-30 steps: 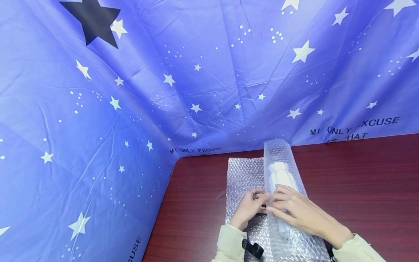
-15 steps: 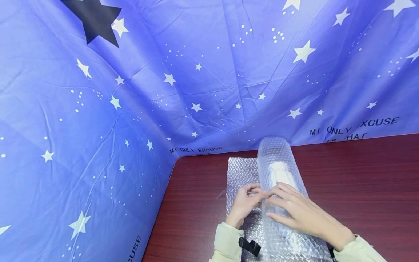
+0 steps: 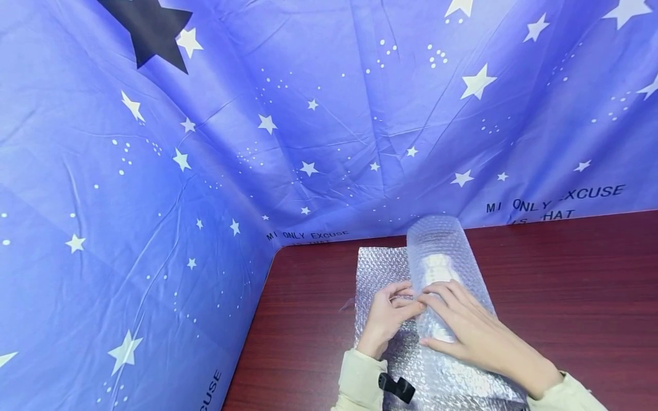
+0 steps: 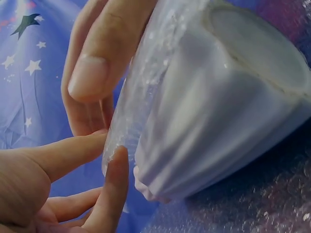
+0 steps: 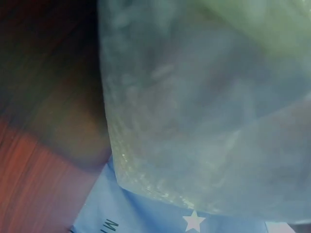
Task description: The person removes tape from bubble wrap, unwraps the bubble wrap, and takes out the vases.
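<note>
A sheet of bubble wrap lies lengthwise on the table, its right part folded up over a white object. In the left wrist view that object is a white fluted vase, lying on its side with its flat round base at the upper right. My left hand pinches the left edge of the folded wrap between thumb and finger. Across the top of the roll lies my right hand, fingers bent over the wrap and fingertips close to the left thumb. Wrap fills most of the right wrist view; no fingers show there.
The dark red wooden table extends to the right and left of the wrap. A blue cloth with white stars hangs behind and along the left side. A black strap sits at the left sleeve.
The folded wrap edge has shifted slightly left, then partly back right. My right hand's fingers have spread and slid a little over the roll. My left hand has stayed at the edge.
</note>
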{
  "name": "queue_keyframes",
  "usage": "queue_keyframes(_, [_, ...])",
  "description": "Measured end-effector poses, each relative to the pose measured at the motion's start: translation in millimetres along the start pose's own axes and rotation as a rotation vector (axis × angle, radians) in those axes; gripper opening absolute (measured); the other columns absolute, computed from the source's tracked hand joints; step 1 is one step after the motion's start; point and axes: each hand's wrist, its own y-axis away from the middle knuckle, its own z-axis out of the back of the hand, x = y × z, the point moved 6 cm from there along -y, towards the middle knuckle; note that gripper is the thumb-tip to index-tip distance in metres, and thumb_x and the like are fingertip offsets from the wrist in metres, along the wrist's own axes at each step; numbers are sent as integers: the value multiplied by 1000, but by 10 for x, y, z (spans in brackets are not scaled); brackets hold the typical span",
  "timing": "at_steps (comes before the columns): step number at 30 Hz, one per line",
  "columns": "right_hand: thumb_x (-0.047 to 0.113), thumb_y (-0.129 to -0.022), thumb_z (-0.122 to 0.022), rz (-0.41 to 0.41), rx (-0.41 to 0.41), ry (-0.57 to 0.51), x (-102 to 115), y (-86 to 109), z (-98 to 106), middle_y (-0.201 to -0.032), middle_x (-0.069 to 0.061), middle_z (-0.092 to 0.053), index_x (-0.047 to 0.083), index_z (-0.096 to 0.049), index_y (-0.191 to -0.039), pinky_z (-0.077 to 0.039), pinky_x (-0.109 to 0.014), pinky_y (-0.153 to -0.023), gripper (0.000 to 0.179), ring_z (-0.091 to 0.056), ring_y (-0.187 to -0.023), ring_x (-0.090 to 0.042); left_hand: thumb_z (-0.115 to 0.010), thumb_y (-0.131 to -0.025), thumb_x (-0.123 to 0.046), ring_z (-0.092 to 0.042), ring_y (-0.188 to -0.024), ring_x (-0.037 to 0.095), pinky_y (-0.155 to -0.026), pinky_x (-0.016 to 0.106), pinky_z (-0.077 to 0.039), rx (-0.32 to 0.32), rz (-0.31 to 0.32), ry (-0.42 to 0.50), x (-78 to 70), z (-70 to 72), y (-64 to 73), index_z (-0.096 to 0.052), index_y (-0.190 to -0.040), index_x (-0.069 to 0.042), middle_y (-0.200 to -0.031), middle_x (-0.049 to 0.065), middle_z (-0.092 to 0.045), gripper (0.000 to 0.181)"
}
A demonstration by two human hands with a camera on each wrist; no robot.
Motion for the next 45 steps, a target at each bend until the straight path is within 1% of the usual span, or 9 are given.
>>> queue_keyframes(5, [51,-75,-80,-50,3,7,-15,30,0,-133,-11,-52,6,-60,-129,-33,-55,-107,73,-44,-124,-30,-76,-79,3,-68,-86,12,-75,24,-60,-10,-16,16,-45,-38,8,-61,-129,-1,-108,5,-68,52])
queue_keyframes(9, [51,-74,-81,-71,5,9,-20,45,-4,-139,-15,-48,10,-61,-130,-26,-55,-115,72,-40,-129,-36,-77,-78,2,-68,-84,11,-74,22,-58,-35,-17,-17,-76,-64,18,-63,-129,-5,-106,1,-68,53])
queue_keyframes(14, [49,-75,-80,-50,-12,23,-17,45,10,-139,-16,-49,16,-62,-130,-21,-54,-118,68,-39,-130,-39,-75,-76,2,-67,-81,9,-74,21,-57,-35,-17,-42,-102,-104,30,-63,-129,-8,-105,-2,-66,55])
queue_keyframes(19, [52,-80,-75,-10,-40,32,-22,64,28,-140,-19,-49,15,-62,-132,-8,-50,-125,65,-38,-132,-44,-77,-77,2,-65,-79,10,-73,23,-58,-19,-1,-25,-89,-151,26,-64,-127,-13,-103,-4,-64,54])
queue_keyframes(21, [50,-81,-74,6,-52,34,-28,71,32,-140,-20,-49,14,-63,-131,-5,-49,-125,63,-37,-133,-45,-78,-77,2,-65,-79,10,-72,24,-58,-15,4,-14,-78,-167,17,-64,-127,-15,-102,-4,-64,54])
queue_keyframes(26, [45,-78,-73,16,-74,43,-42,86,40,-141,-20,-48,14,-63,-132,-5,-50,-125,63,-37,-133,-45,-79,-77,0,-65,-80,9,-72,22,-57,-1,-10,-12,-63,-195,-1,-62,-128,-15,-102,-4,-65,55])
queue_keyframes(32, [62,-82,-68,6,-74,57,-58,97,46,-143,-21,-46,14,-63,-130,-6,-51,-125,69,-35,-135,-46,-78,-76,1,-64,-79,5,-72,18,-56,8,-61,-5,-72,-235,-26,-60,-131,-9,-97,-4,-67,58])
queue_keyframes(36, [66,-83,-65,-2,-78,62,-63,98,66,-143,-22,-46,13,-64,-128,-6,-52,-125,70,-35,-134,-46,-78,-76,2,-64,-78,3,-72,18,-57,16,-77,1,-88,-265,-22,-60,-132,-9,-95,-5,-68,60])
queue_keyframes(45, [61,-73,-75,-11,-66,89,-62,91,90,-146,-25,-42,13,-63,-132,-8,-50,-125,77,-35,-133,-48,-77,-76,5,-63,-77,3,-73,15,-55,30,-80,28,-116,-317,-24,-59,-132,-8,-91,-5,-67,61])
